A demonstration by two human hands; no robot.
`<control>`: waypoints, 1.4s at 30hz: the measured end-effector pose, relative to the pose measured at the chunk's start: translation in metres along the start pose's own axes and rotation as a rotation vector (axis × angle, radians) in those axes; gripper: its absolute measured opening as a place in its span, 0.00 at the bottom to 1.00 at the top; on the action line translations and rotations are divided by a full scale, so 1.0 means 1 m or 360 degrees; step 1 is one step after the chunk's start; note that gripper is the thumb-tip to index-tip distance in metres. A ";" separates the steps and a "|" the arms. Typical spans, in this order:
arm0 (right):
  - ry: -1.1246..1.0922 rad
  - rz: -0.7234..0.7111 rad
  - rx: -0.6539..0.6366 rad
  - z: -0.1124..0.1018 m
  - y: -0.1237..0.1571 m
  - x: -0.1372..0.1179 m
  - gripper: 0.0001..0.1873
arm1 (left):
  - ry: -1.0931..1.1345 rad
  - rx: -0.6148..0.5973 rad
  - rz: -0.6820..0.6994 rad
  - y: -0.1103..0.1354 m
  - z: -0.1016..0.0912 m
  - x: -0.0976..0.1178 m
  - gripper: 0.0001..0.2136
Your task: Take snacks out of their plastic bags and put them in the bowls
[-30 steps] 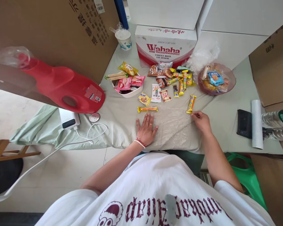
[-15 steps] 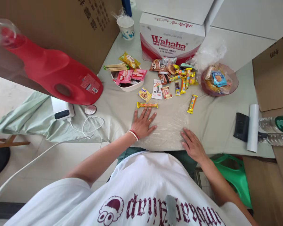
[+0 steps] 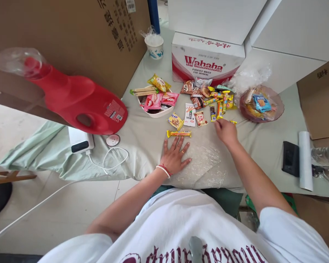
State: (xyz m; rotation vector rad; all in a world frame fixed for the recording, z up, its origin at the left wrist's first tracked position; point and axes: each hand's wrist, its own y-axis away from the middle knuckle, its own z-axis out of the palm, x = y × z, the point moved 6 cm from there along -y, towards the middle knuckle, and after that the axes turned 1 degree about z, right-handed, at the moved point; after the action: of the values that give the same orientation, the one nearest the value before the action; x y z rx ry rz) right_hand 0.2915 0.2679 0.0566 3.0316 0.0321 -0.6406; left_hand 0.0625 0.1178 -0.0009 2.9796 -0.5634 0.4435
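My left hand lies flat with fingers spread on the left part of a clear plastic sheet spread over the cloth-covered table. My right hand is just beyond the sheet's far edge, fingers curled over a yellow snack bar of which only one end shows. A long yellow candy lies just past my left fingertips. Beyond both hands is a pile of small wrapped snacks.
A white bowl of snacks and a pink glass bowl flank the pile. Behind stand a Wahaha carton and a paper cup. A red jug, power bank and cable lie left; a film roll and bottles right.
My right hand went from the sheet's far right corner to its near edge, then reached forward onto the yellow snack bar. My left hand stayed flat on the sheet.
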 end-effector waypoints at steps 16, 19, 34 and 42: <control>0.0534 -0.0014 -0.0100 0.016 -0.045 -0.039 0.22 | 0.0033 0.0006 0.0005 0.001 -0.002 0.000 0.34; 0.0394 -0.0010 -0.0164 0.029 -0.050 -0.071 0.27 | 0.0016 0.0009 0.0010 0.001 -0.002 0.000 0.34; 0.0362 0.0225 -0.0283 0.026 -0.087 -0.069 0.26 | -0.0033 0.0035 0.0034 0.001 -0.001 0.000 0.34; 0.0569 -0.0292 0.0231 -0.033 -0.183 -0.084 0.21 | -0.0060 0.0031 0.0009 0.002 -0.002 -0.003 0.34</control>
State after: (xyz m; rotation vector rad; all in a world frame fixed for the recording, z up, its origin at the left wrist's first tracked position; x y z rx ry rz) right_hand 0.2230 0.4508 0.1135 3.2675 0.2903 -0.1027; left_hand 0.0589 0.1175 -0.0001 3.0114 -0.5748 0.3963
